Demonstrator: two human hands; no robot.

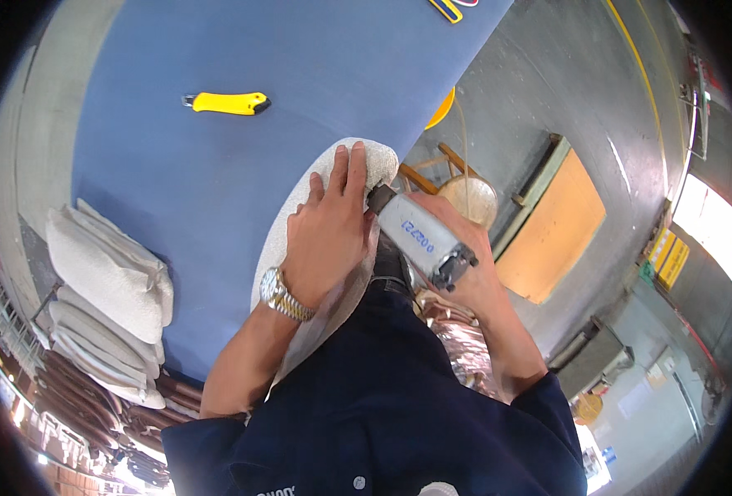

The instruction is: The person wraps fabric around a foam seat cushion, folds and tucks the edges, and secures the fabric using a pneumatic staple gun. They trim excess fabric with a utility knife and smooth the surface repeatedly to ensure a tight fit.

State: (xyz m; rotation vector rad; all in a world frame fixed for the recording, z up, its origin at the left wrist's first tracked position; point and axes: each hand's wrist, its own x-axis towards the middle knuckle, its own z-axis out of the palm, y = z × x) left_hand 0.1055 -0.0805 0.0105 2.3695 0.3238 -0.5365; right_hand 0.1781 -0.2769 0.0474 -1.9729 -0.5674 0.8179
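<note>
A pale, speckled padded piece [287,225] with a rounded end lies on the blue tabletop [217,174], reaching back against my body. My left hand [329,227] rests flat on it, fingers stretched toward its far end. In my right hand [475,266] is a silver staple gun [416,231] with a dark nose. That nose meets the pad's right edge, close beside my left fingers. The right fingers are wrapped round the tool, partly hidden beneath its body. What the nose touches at the edge cannot be made out.
A yellow utility knife [229,103] lies farther up the table. Light pads are stacked [105,264] at the left, with brown pieces [85,384] below. Beyond the table's right edge stand a round stool [472,200] and an orange-tan board [552,231].
</note>
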